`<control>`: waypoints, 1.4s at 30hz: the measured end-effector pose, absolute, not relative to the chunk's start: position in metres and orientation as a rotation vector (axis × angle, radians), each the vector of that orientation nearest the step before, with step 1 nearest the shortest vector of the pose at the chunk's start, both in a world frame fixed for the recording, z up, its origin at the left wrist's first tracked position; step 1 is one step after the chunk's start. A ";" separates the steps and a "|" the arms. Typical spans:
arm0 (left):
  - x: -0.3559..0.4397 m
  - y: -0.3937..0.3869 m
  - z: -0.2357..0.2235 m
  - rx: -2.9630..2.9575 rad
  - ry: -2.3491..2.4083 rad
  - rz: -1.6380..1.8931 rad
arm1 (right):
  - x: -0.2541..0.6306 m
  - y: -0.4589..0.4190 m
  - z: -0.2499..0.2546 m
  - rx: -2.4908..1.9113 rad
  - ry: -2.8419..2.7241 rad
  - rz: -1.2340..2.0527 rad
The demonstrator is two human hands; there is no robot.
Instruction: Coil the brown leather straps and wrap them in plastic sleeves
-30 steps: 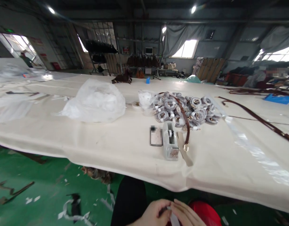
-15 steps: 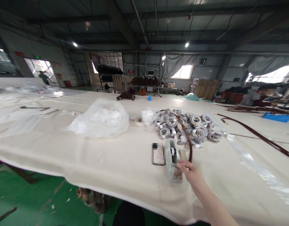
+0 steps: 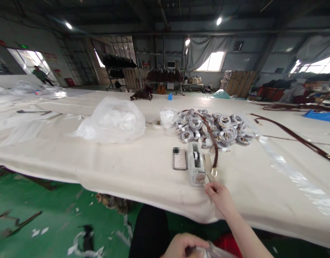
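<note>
My right hand point(image 3: 219, 196) is closed in a pinch at the near end of a grey tape dispenser point(image 3: 196, 168). What its fingertips hold, if anything, is too small to make out. A flat beige strip point(image 3: 208, 167) lies between the dispenser and a brown leather strap point(image 3: 211, 138), whose gold buckle point(image 3: 214, 172) rests just beyond my fingers. At the bottom edge my left hand point(image 3: 178, 245) grips a clear plastic-wrapped item point(image 3: 205, 252), partly cut off by the frame. Left of the dispenser lies a small dark-edged rectangular object point(image 3: 180, 159), its face blurred.
Behind the dispenser is a pile of coiled straps in clear plastic point(image 3: 224, 130). A big translucent bag point(image 3: 113, 122) lies to the left, beside a tape roll point(image 3: 156, 123). More brown straps point(image 3: 296, 139) and a blue object point(image 3: 319, 115) are at right. A person point(image 3: 40, 74) stands far left.
My right hand has drawn back from the dispenser's side toward me, exposing the strap's buckle. My left hand has come into view at the bottom with the plastic-wrapped item. The view has tilted down.
</note>
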State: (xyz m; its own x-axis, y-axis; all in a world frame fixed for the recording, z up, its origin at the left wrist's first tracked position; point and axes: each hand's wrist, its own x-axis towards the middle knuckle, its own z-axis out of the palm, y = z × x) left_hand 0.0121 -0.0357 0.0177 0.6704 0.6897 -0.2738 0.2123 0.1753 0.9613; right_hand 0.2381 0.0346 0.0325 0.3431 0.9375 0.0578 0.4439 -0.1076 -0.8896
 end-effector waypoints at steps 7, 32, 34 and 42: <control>0.018 -0.054 0.024 1.373 0.974 0.566 | 0.231 -0.058 0.069 -1.679 -1.165 1.058; 0.026 -0.062 0.030 1.538 1.082 0.650 | 0.175 -0.130 0.023 -1.510 -0.546 1.700; 0.026 -0.059 0.026 1.469 1.099 0.648 | 0.177 -0.130 0.023 -1.473 -0.553 1.741; 0.025 -0.057 0.016 1.407 1.107 0.666 | 0.185 -0.130 0.027 -1.341 -0.395 1.913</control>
State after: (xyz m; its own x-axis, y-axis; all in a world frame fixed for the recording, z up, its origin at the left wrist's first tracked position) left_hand 0.0245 -0.0566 0.0160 0.3901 0.8978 -0.2043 0.2403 0.1149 0.9639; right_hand 0.1850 -0.1304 0.0266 -0.1666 0.7255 -0.6678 -0.4012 -0.6685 -0.6262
